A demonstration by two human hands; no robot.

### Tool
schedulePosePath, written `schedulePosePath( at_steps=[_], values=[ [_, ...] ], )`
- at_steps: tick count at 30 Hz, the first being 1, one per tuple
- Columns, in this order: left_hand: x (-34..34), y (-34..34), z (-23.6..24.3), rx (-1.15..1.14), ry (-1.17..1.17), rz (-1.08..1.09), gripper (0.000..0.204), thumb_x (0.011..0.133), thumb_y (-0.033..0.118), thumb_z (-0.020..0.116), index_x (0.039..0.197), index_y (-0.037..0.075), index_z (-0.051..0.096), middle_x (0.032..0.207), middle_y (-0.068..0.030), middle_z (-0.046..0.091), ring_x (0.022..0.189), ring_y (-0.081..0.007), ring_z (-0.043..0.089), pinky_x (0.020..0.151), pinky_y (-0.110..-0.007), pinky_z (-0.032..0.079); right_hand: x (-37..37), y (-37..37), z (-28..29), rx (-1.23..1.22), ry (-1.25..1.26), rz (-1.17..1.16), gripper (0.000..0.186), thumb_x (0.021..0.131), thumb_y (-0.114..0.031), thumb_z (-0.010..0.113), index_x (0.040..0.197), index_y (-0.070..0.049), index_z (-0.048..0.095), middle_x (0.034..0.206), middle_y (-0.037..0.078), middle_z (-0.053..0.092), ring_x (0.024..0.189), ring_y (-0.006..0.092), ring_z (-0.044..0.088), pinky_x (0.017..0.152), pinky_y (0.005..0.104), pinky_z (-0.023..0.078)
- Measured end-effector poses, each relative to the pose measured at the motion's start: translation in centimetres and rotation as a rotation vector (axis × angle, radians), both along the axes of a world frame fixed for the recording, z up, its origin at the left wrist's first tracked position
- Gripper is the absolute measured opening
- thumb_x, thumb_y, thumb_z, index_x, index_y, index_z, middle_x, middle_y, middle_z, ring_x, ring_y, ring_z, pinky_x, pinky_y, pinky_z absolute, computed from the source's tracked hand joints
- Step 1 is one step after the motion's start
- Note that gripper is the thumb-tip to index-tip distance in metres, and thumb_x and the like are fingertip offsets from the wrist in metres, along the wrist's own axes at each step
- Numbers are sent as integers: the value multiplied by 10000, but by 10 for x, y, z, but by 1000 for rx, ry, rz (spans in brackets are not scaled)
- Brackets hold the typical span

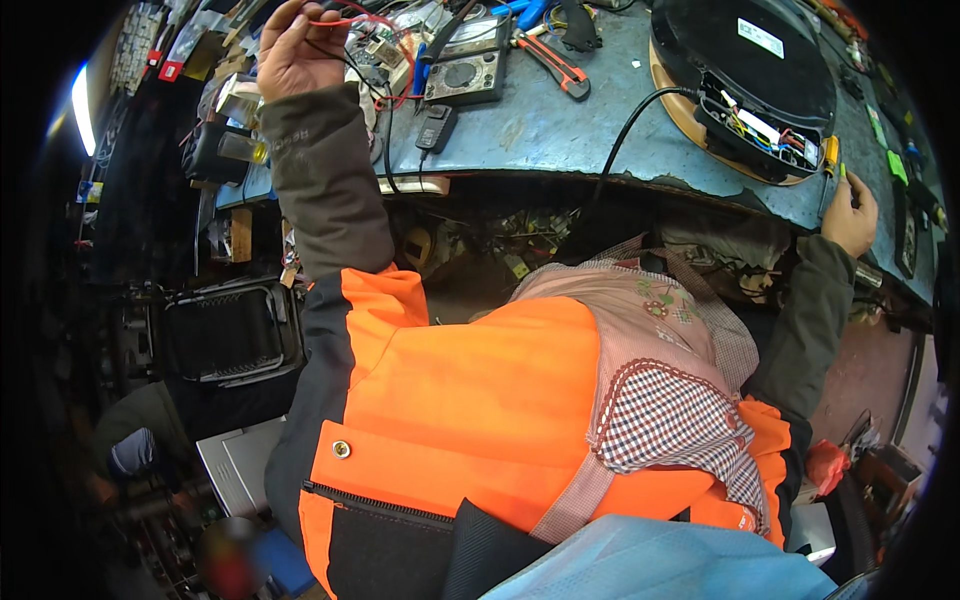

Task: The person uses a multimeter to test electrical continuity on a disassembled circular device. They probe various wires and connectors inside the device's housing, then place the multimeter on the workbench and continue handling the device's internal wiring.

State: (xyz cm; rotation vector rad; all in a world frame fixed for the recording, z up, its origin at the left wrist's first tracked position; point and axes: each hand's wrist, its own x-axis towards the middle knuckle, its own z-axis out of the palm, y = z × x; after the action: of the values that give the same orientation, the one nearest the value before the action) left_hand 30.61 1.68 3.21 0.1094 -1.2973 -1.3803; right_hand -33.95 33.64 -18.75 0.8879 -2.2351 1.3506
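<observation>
My left hand [300,58] is raised at the bench's far left, its fingers closed on a thin red wire [338,22]; a dark lead hangs just below it. To its right lies an analog multimeter [465,75]. My right hand [852,212] rests at the bench's right edge with its fingers together, and a small yellow-green tip pokes out above them. Close beside it lies a screwdriver with a yellow handle [831,152]. Left of that sits a round black appliance [745,65], its wiring compartment [765,135] uncovered and showing coloured wires.
An orange-and-black utility knife [555,65] and a black power adapter [436,128] lie on the blue bench [530,130]. A black cable [630,125] runs from the appliance over the front edge. Clutter crowds the left, with a black folding chair [225,335] below.
</observation>
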Motion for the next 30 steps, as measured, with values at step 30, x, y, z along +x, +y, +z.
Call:
schedulePosePath(
  at_steps=[30],
  values=[
    [-61, 199, -94, 49, -1066, -467, 349, 962, -30, 726, 1307, -39, 681, 1226, -95, 730, 1152, -176, 681, 1034, -343, 539, 373, -68, 51, 153, -1670, 1267, 217, 1021, -104, 698, 1179, 44, 715, 1029, 109, 755, 889, 165, 714, 830, 321, 583]
  ],
)
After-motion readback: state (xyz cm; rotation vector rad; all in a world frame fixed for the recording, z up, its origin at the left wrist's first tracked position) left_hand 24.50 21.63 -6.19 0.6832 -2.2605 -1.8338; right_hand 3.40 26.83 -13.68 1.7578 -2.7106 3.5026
